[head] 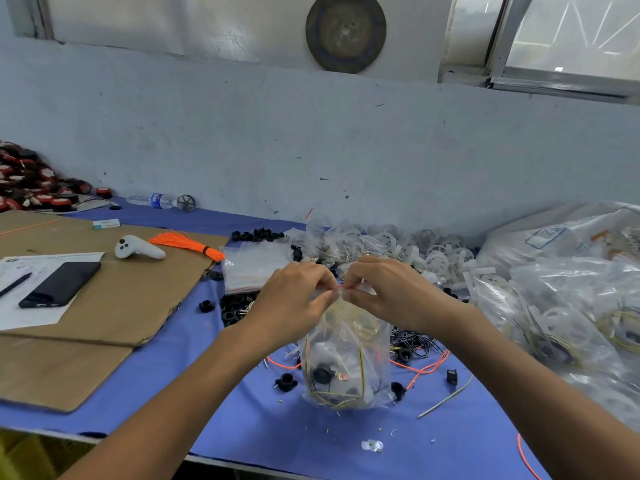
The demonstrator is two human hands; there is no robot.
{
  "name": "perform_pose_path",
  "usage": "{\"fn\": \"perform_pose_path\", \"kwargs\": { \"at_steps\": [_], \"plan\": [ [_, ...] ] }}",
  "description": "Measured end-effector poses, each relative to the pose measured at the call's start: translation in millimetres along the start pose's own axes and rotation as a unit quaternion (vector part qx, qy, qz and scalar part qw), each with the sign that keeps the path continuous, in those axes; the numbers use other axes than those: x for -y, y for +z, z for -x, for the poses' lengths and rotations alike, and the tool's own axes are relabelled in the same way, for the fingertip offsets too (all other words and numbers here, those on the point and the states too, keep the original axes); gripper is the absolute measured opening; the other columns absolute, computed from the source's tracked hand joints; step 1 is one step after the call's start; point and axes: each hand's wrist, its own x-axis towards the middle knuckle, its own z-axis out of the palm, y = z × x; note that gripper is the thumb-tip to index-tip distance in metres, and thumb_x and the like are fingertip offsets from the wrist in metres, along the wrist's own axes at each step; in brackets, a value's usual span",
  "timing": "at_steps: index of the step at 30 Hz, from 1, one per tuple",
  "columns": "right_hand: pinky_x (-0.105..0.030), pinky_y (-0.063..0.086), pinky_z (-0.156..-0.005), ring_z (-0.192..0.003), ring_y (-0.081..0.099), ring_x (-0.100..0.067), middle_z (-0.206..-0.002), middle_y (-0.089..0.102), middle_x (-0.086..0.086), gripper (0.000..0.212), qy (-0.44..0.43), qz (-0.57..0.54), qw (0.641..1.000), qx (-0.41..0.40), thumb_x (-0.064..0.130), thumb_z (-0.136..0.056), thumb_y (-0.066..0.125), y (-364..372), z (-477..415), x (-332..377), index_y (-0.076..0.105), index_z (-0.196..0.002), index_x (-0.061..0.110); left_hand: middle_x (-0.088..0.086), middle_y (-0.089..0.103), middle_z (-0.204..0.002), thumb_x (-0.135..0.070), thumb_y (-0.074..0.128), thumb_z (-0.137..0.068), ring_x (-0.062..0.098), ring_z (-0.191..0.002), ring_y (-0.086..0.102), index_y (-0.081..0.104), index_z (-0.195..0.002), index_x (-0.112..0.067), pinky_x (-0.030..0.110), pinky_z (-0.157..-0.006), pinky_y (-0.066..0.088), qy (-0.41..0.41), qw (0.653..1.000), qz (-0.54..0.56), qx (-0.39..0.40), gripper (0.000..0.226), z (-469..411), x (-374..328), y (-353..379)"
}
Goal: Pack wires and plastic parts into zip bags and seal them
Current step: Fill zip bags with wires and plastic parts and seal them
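Note:
A clear zip bag (346, 362) stands upright on the blue table cover (263, 431), holding yellow wires, a black plastic part and white parts. My left hand (294, 299) and my right hand (384, 289) both pinch the bag's red zip strip at its top, fingertips almost touching in the middle. Behind the hands lie a stack of empty zip bags (252, 268), loose black plastic parts (258, 234) and a heap of white plastic wheels (433, 254). A bundle of orange wires (187, 244) rests on the cardboard.
Brown cardboard (114, 299) at left carries a phone (60, 284), papers and a white controller (138, 247). Large bags of filled packets (568, 306) crowd the right. Loose orange wires (426, 368) and black parts (285, 382) lie around the bag. A water bottle (152, 200) lies by the wall.

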Motion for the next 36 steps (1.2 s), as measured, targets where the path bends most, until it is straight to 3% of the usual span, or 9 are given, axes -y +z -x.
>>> {"fn": "perform_pose_path", "kwargs": {
  "at_steps": [6,19,26,36],
  "plan": [
    [-0.039,0.048,-0.081,-0.094,0.060,-0.014,-0.103,0.060,0.009,0.011,-0.005,0.005,1.000,-0.004,0.031,-0.096,0.057,-2.2,3.6,-4.4,0.063,-0.098,0.023,-0.015,0.060,-0.098,-0.033,0.061,-0.094,0.011,-0.098,0.052,0.061,-0.096,-0.029,0.037,-0.091,0.042,0.002,1.000,-0.025,-0.005,0.004,-2.0,-1.9,0.7],
    [-0.036,0.049,-0.076,-0.088,0.056,-0.009,-0.097,0.057,0.015,0.015,-0.001,0.002,1.000,-0.019,0.040,-0.094,0.058,-2.4,11.0,-11.6,0.065,-0.096,0.027,-0.017,0.060,-0.098,-0.041,0.061,-0.094,0.007,-0.095,0.051,0.062,-0.098,-0.029,0.030,-0.088,0.038,0.042,0.998,-0.036,-0.012,0.013,-6.5,-14.7,7.7],
    [-0.035,0.048,-0.080,-0.088,0.058,-0.012,-0.095,0.058,0.013,0.012,0.011,-0.005,1.000,-0.019,0.037,-0.094,0.059,-8.3,15.1,-21.0,0.063,-0.095,0.025,-0.018,0.056,-0.095,-0.034,0.059,-0.096,0.008,-0.096,0.049,0.059,-0.099,-0.029,0.032,-0.087,0.041,0.029,0.999,-0.040,-0.005,0.006,-6.1,-13.0,6.7],
    [-0.035,0.050,-0.078,-0.082,0.058,-0.006,-0.086,0.060,0.016,0.011,0.036,-0.026,0.999,-0.022,0.042,-0.091,0.062,-11.3,22.7,-32.4,0.064,-0.088,0.031,-0.013,0.062,-0.097,-0.036,0.059,-0.096,0.012,-0.094,0.053,0.063,-0.100,-0.026,0.032,-0.085,0.042,0.042,0.999,-0.023,-0.008,0.012,-9.5,-19.9,11.5]
  ]
}}
